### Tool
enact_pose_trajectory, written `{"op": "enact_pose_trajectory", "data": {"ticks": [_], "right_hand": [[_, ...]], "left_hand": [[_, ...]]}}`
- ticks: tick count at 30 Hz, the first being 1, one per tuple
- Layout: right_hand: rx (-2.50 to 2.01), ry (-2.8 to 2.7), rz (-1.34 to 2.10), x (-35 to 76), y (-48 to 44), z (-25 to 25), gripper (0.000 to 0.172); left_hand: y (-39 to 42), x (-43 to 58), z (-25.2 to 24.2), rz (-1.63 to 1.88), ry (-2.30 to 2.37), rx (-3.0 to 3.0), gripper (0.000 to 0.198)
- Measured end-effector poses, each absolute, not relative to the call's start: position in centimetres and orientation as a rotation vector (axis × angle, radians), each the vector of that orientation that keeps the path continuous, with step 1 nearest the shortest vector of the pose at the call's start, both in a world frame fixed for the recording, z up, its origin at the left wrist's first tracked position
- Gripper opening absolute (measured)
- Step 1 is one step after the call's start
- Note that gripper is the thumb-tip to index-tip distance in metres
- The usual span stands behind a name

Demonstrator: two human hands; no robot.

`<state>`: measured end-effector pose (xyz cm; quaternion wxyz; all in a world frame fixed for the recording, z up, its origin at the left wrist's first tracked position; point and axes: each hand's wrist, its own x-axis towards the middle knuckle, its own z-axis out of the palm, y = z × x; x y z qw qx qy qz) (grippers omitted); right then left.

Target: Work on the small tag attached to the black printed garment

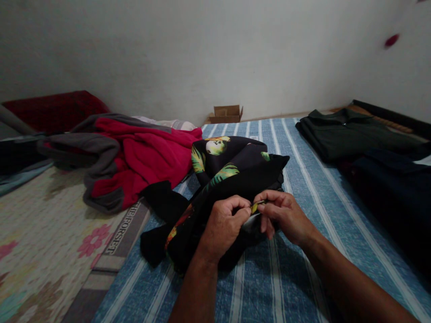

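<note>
A black garment [249, 177] with a print of green leaves and pale fruit lies bunched on the blue striped cloth [313, 197]. At its near right side, my left hand [227, 224] pinches a narrow yellow-and-dark edge between thumb and fingertip. My right hand [283, 213] pinches the same edge from the other side, its lower fingers curled beneath. The two fingertips are close together. A patch of white shows just under them. Whether a button or fastener sits in the pinched edge is too small to tell.
A red and grey garment [148, 152] lies crumpled at left, over a floral-patterned sheet [67, 233]. Folded dark clothes [357, 132] and a navy pile [393, 188] are at right. An open cardboard box [225, 119] stands against the wall.
</note>
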<state>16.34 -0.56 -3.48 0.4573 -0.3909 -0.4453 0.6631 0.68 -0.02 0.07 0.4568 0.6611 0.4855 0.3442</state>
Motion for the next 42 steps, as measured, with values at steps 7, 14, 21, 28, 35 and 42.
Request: {"op": "enact_pose_trajectory", "data": {"ticks": [7,14,21,28,35,42], "right_hand": [[-0.875,-1.109,1.61,16.4,-0.67,-3.64,0.026],[-0.817,-1.102,1.626,16.46,-0.64,-3.88,0.035],[-0.782,-1.087,1.643,16.47,-0.64,-4.05,0.038],[-0.802,-1.082,1.639,16.45,-0.59,-4.25,0.04],[-0.783,-1.093,1.639,16.45,-0.59,-4.18,0.038],[-0.771,-1.098,1.642,16.47,-0.59,-4.12,0.038]], "left_hand": [[0.03,0.53,0.29,0.855,1.19,1.584,0.016],[0.16,0.52,0.09,0.859,1.223,1.545,0.015],[0.12,0.51,-0.01,0.865,1.229,1.545,0.016],[0.1,0.53,-0.04,0.883,1.227,1.578,0.015],[0.09,0.57,0.01,0.886,1.23,1.6,0.015],[0.12,0.55,-0.12,0.885,1.237,1.599,0.015]]}}
